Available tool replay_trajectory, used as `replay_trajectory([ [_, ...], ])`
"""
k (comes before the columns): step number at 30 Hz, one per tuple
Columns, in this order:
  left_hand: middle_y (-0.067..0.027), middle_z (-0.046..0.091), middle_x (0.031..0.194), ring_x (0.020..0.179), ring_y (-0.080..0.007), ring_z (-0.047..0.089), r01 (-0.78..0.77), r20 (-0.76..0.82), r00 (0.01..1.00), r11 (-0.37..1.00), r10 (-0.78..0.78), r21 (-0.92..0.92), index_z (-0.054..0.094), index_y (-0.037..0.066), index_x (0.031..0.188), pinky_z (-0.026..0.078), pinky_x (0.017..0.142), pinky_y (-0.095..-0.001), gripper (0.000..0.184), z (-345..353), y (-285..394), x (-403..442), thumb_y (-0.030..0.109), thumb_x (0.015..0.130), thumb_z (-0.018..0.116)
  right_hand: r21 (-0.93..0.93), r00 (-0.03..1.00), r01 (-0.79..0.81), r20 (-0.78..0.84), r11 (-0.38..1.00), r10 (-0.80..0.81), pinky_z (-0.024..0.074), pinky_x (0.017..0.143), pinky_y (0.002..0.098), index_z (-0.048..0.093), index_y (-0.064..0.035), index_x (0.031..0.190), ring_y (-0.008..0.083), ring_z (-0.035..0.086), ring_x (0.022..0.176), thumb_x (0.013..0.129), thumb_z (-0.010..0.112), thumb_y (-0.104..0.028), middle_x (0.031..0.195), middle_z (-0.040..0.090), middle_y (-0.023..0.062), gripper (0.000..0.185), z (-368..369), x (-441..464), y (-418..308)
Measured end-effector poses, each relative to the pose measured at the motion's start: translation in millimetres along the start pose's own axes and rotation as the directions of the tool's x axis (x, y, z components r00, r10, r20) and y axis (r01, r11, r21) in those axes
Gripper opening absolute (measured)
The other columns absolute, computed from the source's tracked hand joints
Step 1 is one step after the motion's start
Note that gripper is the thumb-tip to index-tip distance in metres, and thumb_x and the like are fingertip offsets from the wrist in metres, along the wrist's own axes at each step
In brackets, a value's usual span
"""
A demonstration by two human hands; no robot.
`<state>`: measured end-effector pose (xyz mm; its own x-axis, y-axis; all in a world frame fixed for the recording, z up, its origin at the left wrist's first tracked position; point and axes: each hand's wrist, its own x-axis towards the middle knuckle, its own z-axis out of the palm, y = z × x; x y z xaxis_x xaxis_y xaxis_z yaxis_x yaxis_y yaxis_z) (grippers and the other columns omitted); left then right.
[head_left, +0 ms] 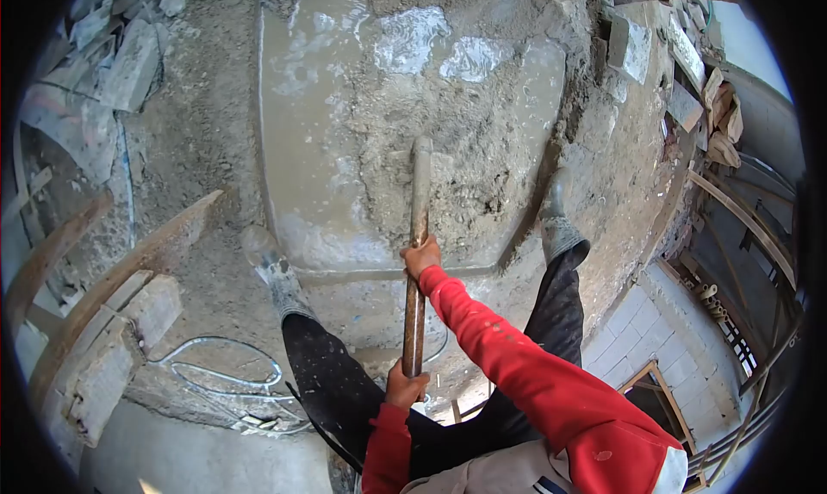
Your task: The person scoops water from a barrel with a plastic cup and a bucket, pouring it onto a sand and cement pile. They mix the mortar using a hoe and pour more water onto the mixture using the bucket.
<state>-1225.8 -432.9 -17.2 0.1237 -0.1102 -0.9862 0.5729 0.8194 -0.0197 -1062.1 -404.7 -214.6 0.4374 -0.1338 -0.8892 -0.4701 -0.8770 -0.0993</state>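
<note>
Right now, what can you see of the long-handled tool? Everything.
The long-handled tool has a straight, round brown shaft, wooden by its look, glossy toward the near end and smeared grey toward the far end. It extends forward, its far end down in the wet grey mix; the head is mostly hidden, so its shape is unclear. The right hand grips the shaft about midway, the left hand at the near end.

Soft daylight fills the fisheye-warped, black-cornered view.
</note>
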Motion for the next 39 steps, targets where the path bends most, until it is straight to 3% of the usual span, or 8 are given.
replay_trajectory([
  [8,-0.0071,0.053,0.061,0.053,-0.0205,0.055,-0.3,-0.052,0.947,0.929,0.318,0.217,0.05,0.003,0.089,0.046,0.054,-0.0338,0.029,1,-14,22,0.007,0.064,0.064,0.379,0.968,0.221,0.03,0.899,-0.251,0.0432,0.034,0.0313,0.039,-0.0027,0.094,0.0176,0.051,0.04,0.069,0.061,-0.002,0.066,0.051,0.0087,0.033,-40,-39,-60],
  [14,-0.0095,0.048,0.062,0.049,-0.0226,0.05,-0.674,0.115,0.682,0.559,0.722,0.484,0.047,0.003,0.089,0.041,0.049,-0.0338,0.027,20,174,103,0.005,0.067,0.062,0.505,0.892,0.45,-0.211,0.736,-0.4,0.0424,0.034,0.0302,0.041,-0.0026,0.079,0.0154,0.047,0.037,0.068,0.059,-0.002,0.056,0.048,0.0065,0.021,-112,38,-228],
  [17,-0.0047,0.048,0.062,0.044,-0.0153,0.048,-0.627,0.137,0.775,0.724,0.617,0.286,0.047,0.004,0.092,0.039,0.04,-0.0299,0.026,-11,167,116,0.001,0.07,0.06,0.446,0.948,0.313,-0.093,0.839,-0.304,0.0465,0.038,0.0324,0.047,0.0026,0.084,0.0186,0.052,0.041,0.068,0.063,-0.004,0.061,0.054,0.0102,0.024,-65,71,-218],
  [19,-0.0075,0.051,0.061,0.043,-0.0172,0.051,-0.291,0.025,0.956,0.943,0.291,0.163,0.048,0.004,0.092,0.041,0.04,-0.033,0.03,-35,125,77,0.007,0.066,0.061,0.211,0.97,0.24,-0.079,0.948,-0.228,0.0496,0.043,0.0366,0.05,0.0055,0.092,0.0242,0.058,0.047,0.068,0.068,-0.008,0.069,0.058,0.0148,0.033,-4,57,-164],
  [23,-0.0026,0.045,0.055,0.036,-0.0128,0.046,-0.094,-0.157,0.982,0.994,0.101,0.054,0.046,0.003,0.09,0.038,0.034,-0.0291,0.027,-48,38,10,0.002,0.067,0.06,0.188,0.985,0.063,0.145,0.98,-0.091,0.0484,0.041,0.0343,0.045,0.0004,0.097,0.024,0.058,0.048,0.067,0.068,-0.008,0.073,0.059,0.015,0.039,61,-15,-74],
  [29,-0.0017,0.045,0.058,0.047,-0.0116,0.047,-0.201,-0.257,0.941,0.974,0.222,0.105,0.049,0.004,0.085,0.039,0.044,-0.0295,0.023,-6,-27,-1,0.002,0.066,0.062,0.341,0.958,0.044,0.253,0.939,-0.137,0.0463,0.038,0.0313,0.042,-0.0032,0.094,0.0169,0.053,0.043,0.068,0.064,-0.003,0.066,0.05,0.0075,0.034,14,-55,-46],
  [37,-0.0064,0.042,0.061,0.056,-0.016,0.041,-0.54,0.174,0.841,0.777,0.512,0.325,0.044,0.003,0.082,0.039,0.054,-0.032,0.025,128,69,69,0.006,0.066,0.063,0.377,0.91,0.403,-0.261,0.834,-0.322,0.043,0.034,0.029,0.041,-0.0013,0.087,0.0144,0.048,0.038,0.068,0.059,-0.003,0.058,0.049,0.007,0.026,-211,29,-104],
  [39,-0.0168,0.05,0.061,0.058,-0.0336,0.056,-0.495,0.235,0.868,0.797,0.437,0.346,0.046,0.003,0.086,0.042,0.056,-0.041,0.029,139,61,79,0.014,0.066,0.064,0.397,0.934,0.32,-0.284,0.86,-0.217,0.0431,0.035,0.0289,0.042,-0.0011,0.086,0.0145,0.048,0.038,0.068,0.06,-0.004,0.058,0.05,0.0069,0.026,-228,55,-75],
])
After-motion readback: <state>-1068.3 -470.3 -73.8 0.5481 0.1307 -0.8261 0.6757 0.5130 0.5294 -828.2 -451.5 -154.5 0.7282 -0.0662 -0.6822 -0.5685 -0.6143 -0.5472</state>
